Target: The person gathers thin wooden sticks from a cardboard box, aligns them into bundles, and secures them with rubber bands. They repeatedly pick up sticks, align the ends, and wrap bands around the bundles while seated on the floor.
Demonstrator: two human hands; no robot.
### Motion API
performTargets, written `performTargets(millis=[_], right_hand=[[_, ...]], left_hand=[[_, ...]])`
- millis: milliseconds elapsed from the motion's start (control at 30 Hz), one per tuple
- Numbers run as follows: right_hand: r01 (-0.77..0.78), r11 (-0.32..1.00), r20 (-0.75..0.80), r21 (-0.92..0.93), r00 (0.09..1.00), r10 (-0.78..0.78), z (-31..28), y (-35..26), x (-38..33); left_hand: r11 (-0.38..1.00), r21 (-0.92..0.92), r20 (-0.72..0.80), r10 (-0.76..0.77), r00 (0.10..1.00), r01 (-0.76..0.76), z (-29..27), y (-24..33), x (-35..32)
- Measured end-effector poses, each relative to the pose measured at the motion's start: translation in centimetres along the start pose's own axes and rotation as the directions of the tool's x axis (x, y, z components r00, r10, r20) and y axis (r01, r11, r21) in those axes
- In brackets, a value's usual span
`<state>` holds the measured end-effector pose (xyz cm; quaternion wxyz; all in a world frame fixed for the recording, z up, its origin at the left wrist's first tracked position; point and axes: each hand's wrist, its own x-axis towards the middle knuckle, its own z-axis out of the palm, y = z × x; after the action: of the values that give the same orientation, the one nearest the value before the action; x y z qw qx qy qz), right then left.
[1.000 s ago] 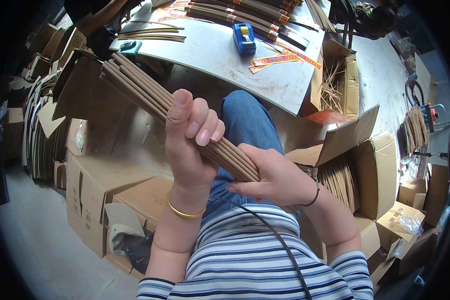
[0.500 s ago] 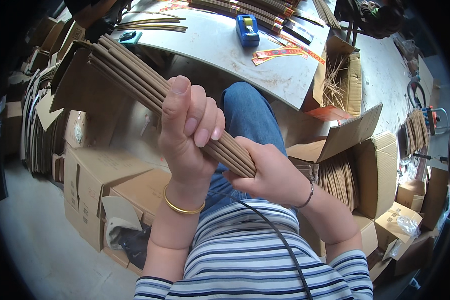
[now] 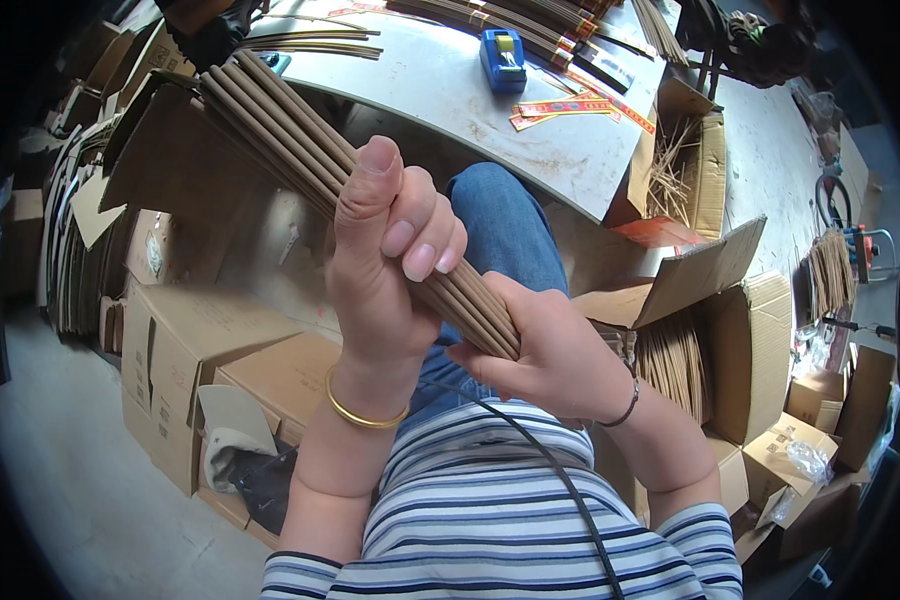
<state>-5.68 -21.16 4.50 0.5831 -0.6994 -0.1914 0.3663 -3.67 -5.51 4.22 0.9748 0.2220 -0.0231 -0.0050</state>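
A bundle of long brown incense sticks (image 3: 285,125) slants across my lap, its far end up to the left and its near end at my right palm. My left hand (image 3: 390,240), with a gold bangle at the wrist, wraps round the middle of the bundle, thumb on top. Around the lower end my right hand (image 3: 555,350) is closed, fingers partly hidden beneath the sticks. The far ends are slightly uneven and fanned.
Ahead stands a white table (image 3: 430,95) with a blue tape dispenser (image 3: 503,62), red-and-yellow paper strips (image 3: 570,106) and stick bundles. At my right an open carton (image 3: 760,350) holds more sticks. Closed cartons (image 3: 210,330) are stacked at my left. A black cable (image 3: 550,460) crosses my shirt.
The bundle and both hands have shifted slightly to the right, and the far end of the bundle now looks nearer and a little more spread. Both hands keep their hold.
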Motion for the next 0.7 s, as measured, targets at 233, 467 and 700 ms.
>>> performTargets(millis=[233,467,700], right_hand=[[-0.303,0.762,0.453,0.572,0.892,0.015,-0.7,1.1,0.0],[0.042,0.904,-0.279,-0.425,0.944,-0.174,1.0,2.0,0.5],[-0.375,0.709,0.555,0.597,0.832,-0.027,-1.1,1.3,0.1]], left_hand=[[0.841,-0.468,0.434,-0.048,0.900,0.270,-1.4,-0.4,0.7],[0.948,0.270,-0.240,0.235,0.942,-0.168,0.9,-1.3,-0.1],[0.869,-0.439,0.481,0.014,0.877,0.227,-1.5,-0.4,0.7]])
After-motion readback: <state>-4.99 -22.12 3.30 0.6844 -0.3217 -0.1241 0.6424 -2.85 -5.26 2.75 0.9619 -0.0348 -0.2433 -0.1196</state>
